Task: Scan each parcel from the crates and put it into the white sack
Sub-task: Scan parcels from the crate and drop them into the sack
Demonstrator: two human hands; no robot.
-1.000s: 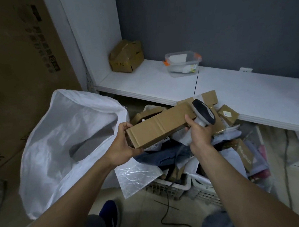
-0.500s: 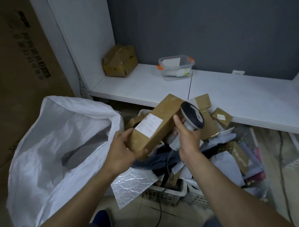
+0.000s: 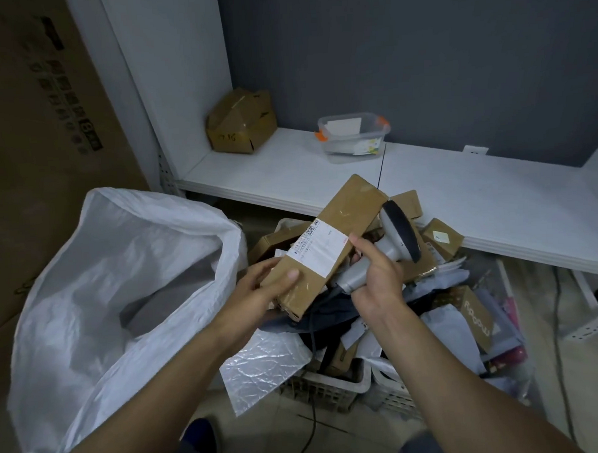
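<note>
Gripping the lower end of a long cardboard parcel (image 3: 339,238) in the left hand (image 3: 259,289), thumb on top, label (image 3: 321,247) face up. Clutching a grey scanner (image 3: 399,235) in the right hand (image 3: 378,281), thumb against the parcel's edge. Held tilted above the heaped crates (image 3: 325,386), beside the open white sack (image 3: 122,285) at left.

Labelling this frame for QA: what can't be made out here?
Head view only.
- Label on the long box: print too small, blurred.
- White sack: its folds hide the bottom and any contents.
- Scanner trigger: hidden in the right hand grip.
- Left hand: fingers hidden under the box.
- Crate: lower contents buried under loose parcels.
</note>
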